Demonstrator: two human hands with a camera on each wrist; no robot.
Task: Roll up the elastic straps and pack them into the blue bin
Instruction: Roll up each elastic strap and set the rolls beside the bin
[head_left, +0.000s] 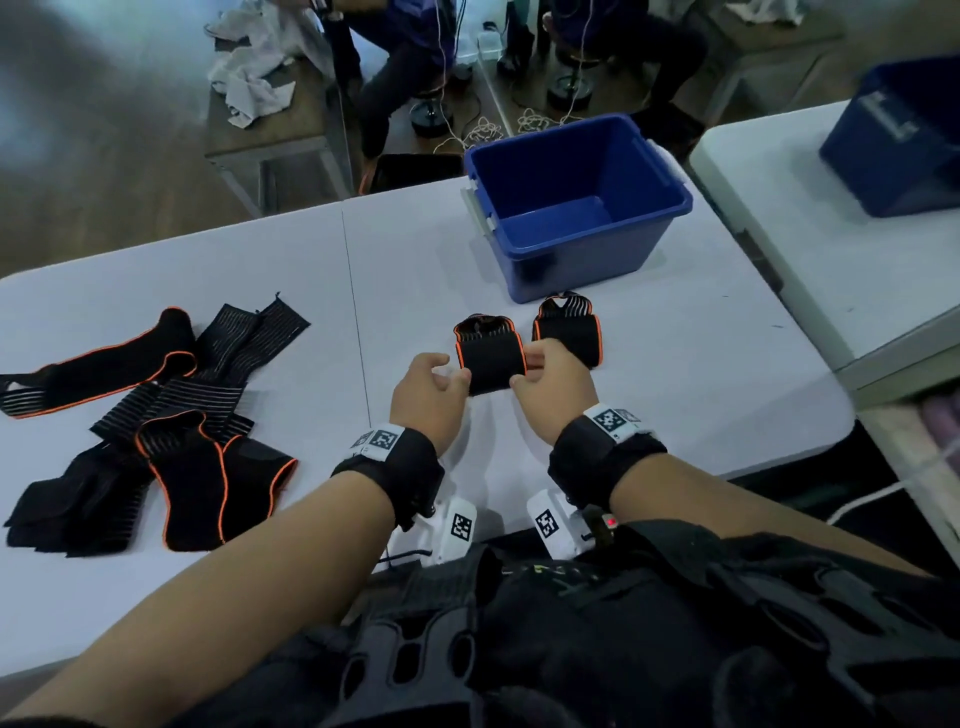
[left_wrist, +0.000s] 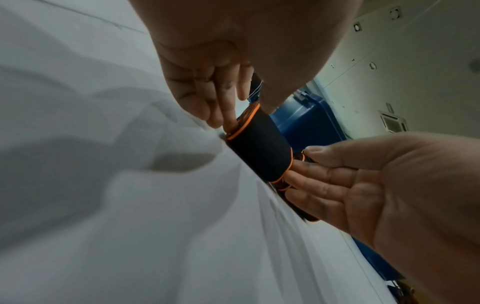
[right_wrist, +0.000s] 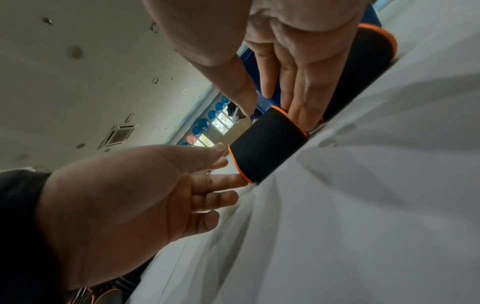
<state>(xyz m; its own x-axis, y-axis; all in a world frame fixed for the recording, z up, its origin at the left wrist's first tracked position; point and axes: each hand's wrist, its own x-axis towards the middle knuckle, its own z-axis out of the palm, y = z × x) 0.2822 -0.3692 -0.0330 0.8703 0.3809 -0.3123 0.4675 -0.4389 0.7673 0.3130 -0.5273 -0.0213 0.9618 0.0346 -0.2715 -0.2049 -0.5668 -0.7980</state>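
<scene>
A rolled black elastic strap with orange edging (head_left: 491, 358) (left_wrist: 259, 144) (right_wrist: 267, 144) lies on the white table (head_left: 675, 395) in front of me. My left hand (head_left: 448, 375) (left_wrist: 228, 112) touches its left end with straight fingers. My right hand (head_left: 529, 365) (right_wrist: 281, 107) touches its right end the same way, thumb raised over the roll. A second rolled strap (head_left: 569, 330) (right_wrist: 363, 67) sits just right of it. The blue bin (head_left: 582, 260) (left_wrist: 306, 123) stands behind both rolls, and its visible floor is bare. Several unrolled straps (head_left: 171, 415) lie piled at the left.
Another white table (head_left: 810, 218) abuts on the right with a narrow gap, carrying a second blue bin (head_left: 904, 140). Beyond the far edge are seated people's legs, stools, floor cables (head_left: 483, 130) and a bench with crumpled cloths (head_left: 254, 78).
</scene>
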